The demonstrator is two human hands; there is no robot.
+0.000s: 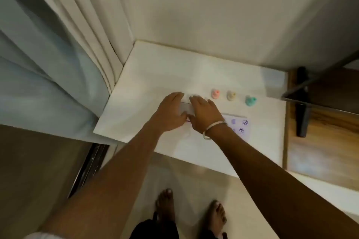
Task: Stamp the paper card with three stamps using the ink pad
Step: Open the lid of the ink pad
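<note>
Both my hands lie side by side on a flat grey case, the ink pad, on the white table. My left hand covers its left part and my right hand its right part; a thin pink edge shows below between the thumbs. Whether the case is open or closed I cannot tell. Right of my right wrist lies the paper card with several purple stamp marks. Behind it stand three small stamps: a pink stamp, a yellow stamp and a teal stamp.
A wall rises behind the table and a curtain hangs at the left. To the right is a wooden surface with a black object on it. My bare feet stand on the floor below the table's front edge.
</note>
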